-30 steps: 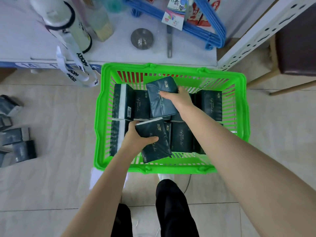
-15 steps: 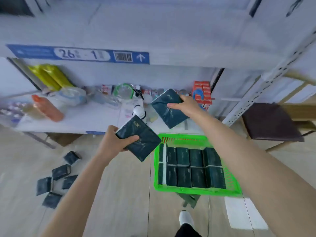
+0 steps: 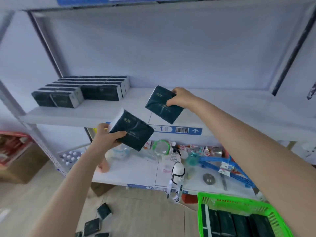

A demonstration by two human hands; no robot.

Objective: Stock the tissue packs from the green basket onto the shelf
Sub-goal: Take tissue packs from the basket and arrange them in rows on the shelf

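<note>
My left hand [image 3: 106, 138] grips a dark green tissue pack [image 3: 132, 130] just below the front edge of the white shelf [image 3: 89, 113]. Higher and to the right, my right hand [image 3: 182, 98] holds a second tissue pack [image 3: 161, 106] tilted over the shelf's front. Several dark packs [image 3: 82, 90] stand in rows at the shelf's back left. The green basket [image 3: 227, 201] sits on the floor at lower right with several packs [image 3: 234, 223] inside, partly hidden by my right arm.
The lower shelf [image 3: 136, 170] holds bottles, a white flask [image 3: 177, 171], blue hangers [image 3: 227, 165] and small goods. Several loose packs [image 3: 98, 223] lie on the floor at lower left. A red-printed carton [image 3: 15, 147] stands at far left. Metal uprights frame the shelf.
Both hands have risen from the basket with one pack each, up to the upper shelf. My view has tilted upward, and the basket now sits at the lower right.
</note>
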